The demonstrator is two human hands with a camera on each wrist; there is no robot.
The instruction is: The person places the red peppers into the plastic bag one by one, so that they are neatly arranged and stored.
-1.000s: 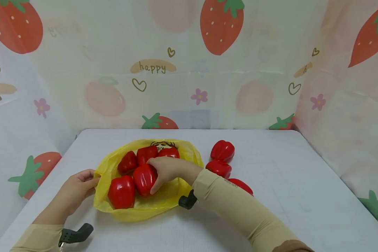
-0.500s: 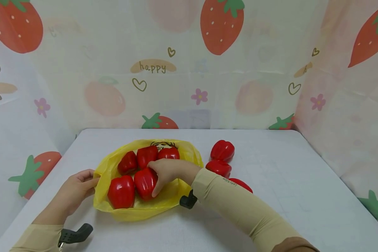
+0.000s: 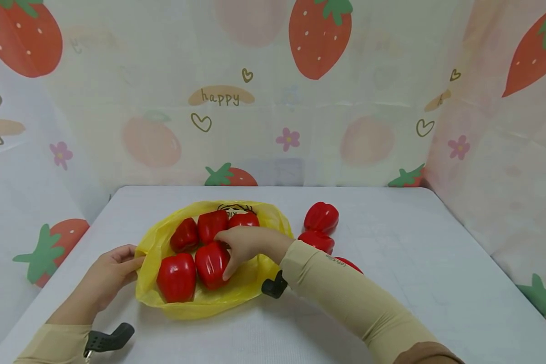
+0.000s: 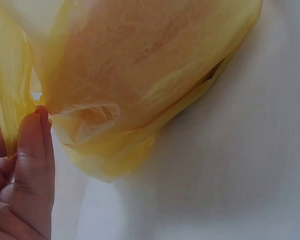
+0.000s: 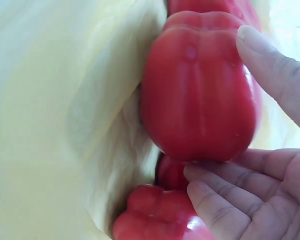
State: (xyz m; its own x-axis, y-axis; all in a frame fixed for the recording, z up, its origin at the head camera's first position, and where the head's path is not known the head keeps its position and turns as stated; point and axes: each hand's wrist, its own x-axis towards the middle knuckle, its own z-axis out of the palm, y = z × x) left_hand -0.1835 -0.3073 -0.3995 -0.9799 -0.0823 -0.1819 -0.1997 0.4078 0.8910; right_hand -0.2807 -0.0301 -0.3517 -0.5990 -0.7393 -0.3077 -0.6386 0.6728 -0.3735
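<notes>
An open yellow plastic bag point(image 3: 250, 293) lies on the table with several glossy red bell peppers inside. My left hand point(image 3: 109, 275) pinches the bag's left rim; in the left wrist view the thumb point(image 4: 31, 150) presses the thin plastic against the fingers. Reaching in from the right, my right hand point(image 3: 245, 247) holds a red bell pepper point(image 3: 212, 265) at the bag's middle. The right wrist view has this pepper point(image 5: 200, 95) between the thumb at one side and the fingertips at its end. Another pepper point(image 3: 176, 278) sits just left of it.
Three more red peppers point(image 3: 321, 218) lie in a row on the white table point(image 3: 414, 253), right of the bag; the right sleeve point(image 3: 341, 288) partly covers the nearest. Behind the table hangs a strawberry-print cloth point(image 3: 264, 111).
The held pepper and my right hand have shifted slightly right, with the pepper a little nearer the bag's front. My left hand stays on the rim.
</notes>
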